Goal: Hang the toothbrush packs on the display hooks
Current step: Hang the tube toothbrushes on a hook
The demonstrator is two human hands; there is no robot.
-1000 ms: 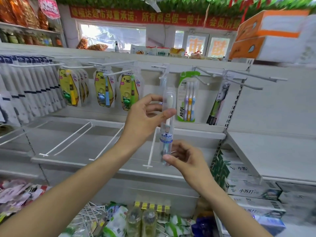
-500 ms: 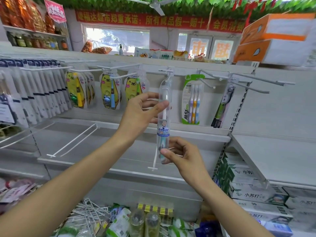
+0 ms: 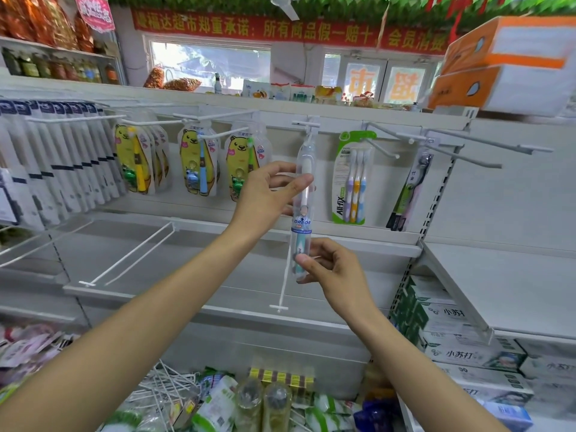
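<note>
From the head camera, a clear toothbrush pack stands upright between both hands in front of the shelf. The left hand pinches its upper part between thumb and fingers; the right hand pinches its lower end. The pack's top sits at a white display hook, left of a three-brush pack.
</note>
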